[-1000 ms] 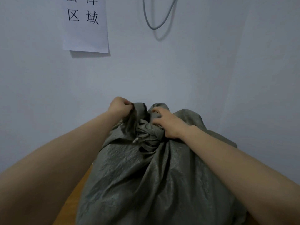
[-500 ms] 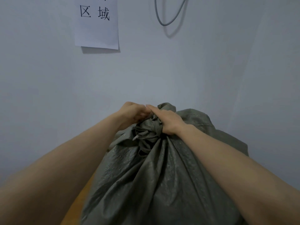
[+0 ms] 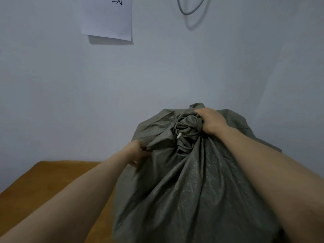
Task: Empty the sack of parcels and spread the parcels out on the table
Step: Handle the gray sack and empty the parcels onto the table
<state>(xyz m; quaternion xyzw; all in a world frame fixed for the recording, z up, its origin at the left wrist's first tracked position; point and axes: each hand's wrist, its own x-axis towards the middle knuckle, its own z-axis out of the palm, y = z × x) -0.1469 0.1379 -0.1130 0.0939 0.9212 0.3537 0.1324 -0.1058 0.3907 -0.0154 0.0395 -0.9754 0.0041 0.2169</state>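
Note:
A full grey-green woven sack [image 3: 192, 190] stands upright on the wooden table [image 3: 52, 176], its mouth bunched into a twisted knot [image 3: 188, 130] with a short white cord end showing. My right hand [image 3: 211, 122] grips the knot from the right side. My left hand [image 3: 137, 154] pinches a fold of the sack's fabric lower down on the left. No parcels show; the sack hides whatever is inside.
A pale wall stands close behind the table. A white paper sign [image 3: 107, 18] with black characters hangs at the upper left, and a grey cable loop [image 3: 190, 9] hangs at the top. Bare tabletop lies to the left of the sack.
My left hand has left the knot and dropped down and left to a fold of fabric. My right hand stays on the knot. The view has shifted, showing more tabletop.

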